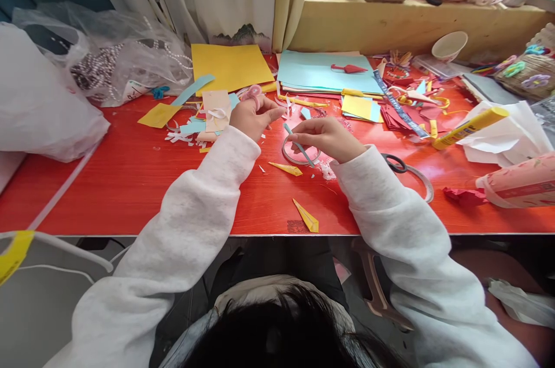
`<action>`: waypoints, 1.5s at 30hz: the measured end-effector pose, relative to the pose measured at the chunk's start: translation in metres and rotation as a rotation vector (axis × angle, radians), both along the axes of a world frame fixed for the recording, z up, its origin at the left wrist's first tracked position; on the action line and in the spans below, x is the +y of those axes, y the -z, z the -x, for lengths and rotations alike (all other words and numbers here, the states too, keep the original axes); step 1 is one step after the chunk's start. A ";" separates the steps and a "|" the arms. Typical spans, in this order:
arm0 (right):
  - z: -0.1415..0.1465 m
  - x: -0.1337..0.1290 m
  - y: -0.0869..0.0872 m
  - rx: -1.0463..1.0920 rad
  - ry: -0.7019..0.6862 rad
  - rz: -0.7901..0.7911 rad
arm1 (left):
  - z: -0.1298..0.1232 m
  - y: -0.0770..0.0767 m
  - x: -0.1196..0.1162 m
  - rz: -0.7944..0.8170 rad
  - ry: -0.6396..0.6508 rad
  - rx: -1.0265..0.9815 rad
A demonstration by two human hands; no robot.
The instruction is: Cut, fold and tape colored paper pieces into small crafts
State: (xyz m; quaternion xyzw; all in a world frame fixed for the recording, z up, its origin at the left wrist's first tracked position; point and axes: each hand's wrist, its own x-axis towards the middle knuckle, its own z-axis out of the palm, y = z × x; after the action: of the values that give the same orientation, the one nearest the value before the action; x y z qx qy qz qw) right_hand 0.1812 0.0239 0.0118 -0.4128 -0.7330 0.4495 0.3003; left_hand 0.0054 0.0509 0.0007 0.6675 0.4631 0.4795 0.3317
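In the head view my left hand (255, 118) is closed at the middle of the red table, with the pink loop handles of scissors (255, 92) at its fingers; the blades are hidden. My right hand (327, 138) pinches a thin light-blue rolled paper strip (303, 150), which slants down toward me. Under the strip lies a round ring (285, 154) on the table. Two folded yellow paper cones (286, 168) rest nearer to me. Beside my left hand is a heap of paper scraps (217, 105) in blue, pink and white.
A yellow sheet (234, 64) and a stack of light-blue sheets (323, 70) lie at the back. At right are a yellow glue stick (472, 127), black-handled scissors (393, 163), a tape ring (427, 186) and a pink bottle (522, 180). Plastic bags (43, 96) stand left.
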 end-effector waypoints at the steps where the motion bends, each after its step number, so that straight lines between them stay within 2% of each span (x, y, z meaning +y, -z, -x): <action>1: 0.000 0.000 0.000 0.012 0.007 -0.004 | 0.001 -0.002 -0.001 -0.001 0.016 0.012; 7: -0.002 0.002 -0.001 0.011 0.043 -0.052 | -0.005 -0.007 -0.012 0.025 0.128 0.161; 14: -0.001 0.002 0.002 -0.022 0.037 -0.062 | -0.010 0.000 -0.014 -0.044 -0.010 0.312; 20: -0.006 0.004 -0.002 -0.053 0.156 -0.082 | 0.008 -0.006 -0.003 -0.032 -0.031 0.365; 21: -0.006 0.005 -0.002 -0.031 0.186 -0.080 | 0.010 -0.006 -0.003 -0.022 0.028 0.411; 23: -0.008 0.008 -0.001 0.034 0.255 -0.074 | 0.011 -0.004 -0.006 0.005 0.239 0.531; 26: -0.009 0.010 0.000 0.103 0.337 -0.059 | 0.003 0.006 -0.013 -0.008 0.501 0.665; 28: -0.010 0.010 0.000 0.101 0.337 -0.047 | -0.004 0.013 -0.017 -0.011 0.545 0.729; 31: -0.011 0.009 -0.002 0.071 0.274 -0.053 | -0.009 0.016 -0.020 0.021 0.546 0.770; 36: -0.010 0.004 -0.005 0.047 0.125 -0.024 | -0.002 0.010 -0.015 0.229 0.615 0.672; 45: -0.010 0.000 -0.012 0.023 0.063 0.032 | 0.018 -0.004 -0.006 0.282 0.437 0.114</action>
State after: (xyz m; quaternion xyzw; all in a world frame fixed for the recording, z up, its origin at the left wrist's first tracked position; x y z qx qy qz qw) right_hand 0.1912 0.0242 0.0241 -0.4353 -0.7090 0.4561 0.3161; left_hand -0.0127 0.0449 0.0045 0.7247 0.3881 0.2888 0.4907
